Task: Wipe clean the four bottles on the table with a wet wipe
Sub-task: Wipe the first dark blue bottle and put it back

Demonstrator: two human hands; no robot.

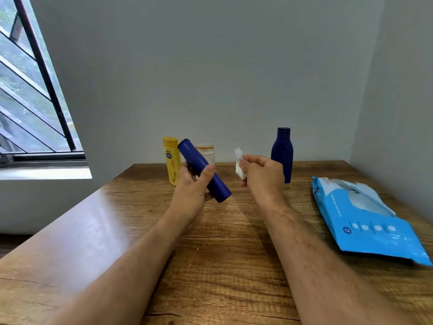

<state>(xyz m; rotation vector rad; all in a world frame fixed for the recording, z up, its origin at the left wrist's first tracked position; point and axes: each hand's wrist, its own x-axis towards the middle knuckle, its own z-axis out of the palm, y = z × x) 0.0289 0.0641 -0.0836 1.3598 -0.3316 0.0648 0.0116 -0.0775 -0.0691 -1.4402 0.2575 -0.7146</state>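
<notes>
Setting: pale grey walls are seen meeting in a corner behind a wooden table (222, 254); a barred window (30, 95) is seen at the left.
Left hand: the left hand (191, 184) is raised above the table, with thumb and fingers wrapped round a blue cylindrical bottle (204, 170).
Blue cylindrical bottle: it is held tilted, its upper end pointed up and to the left, its lower end down and to the right, clear of the table top.
Right hand: the right hand (263, 172) is held up beside the left one, apart from it; a folded white wet wipe (239, 163) is pinched in its curled fingers.
Wet wipe: it is kept just right of the held bottle, not touching it.
Yellow bottle: a yellow bottle (171, 160) is stood upright at the far side of the table, partly hidden by the held bottle.
White bottle: a white bottle (207, 152) is stood just right of the yellow one, mostly hidden.
Dark blue bottle: a dark blue bottle (282, 153) with a narrow neck is stood upright behind the right hand.
Wipes pack: a light blue wipes pack (367, 221) is laid flat at the right edge of the table, its flap opened.
</notes>
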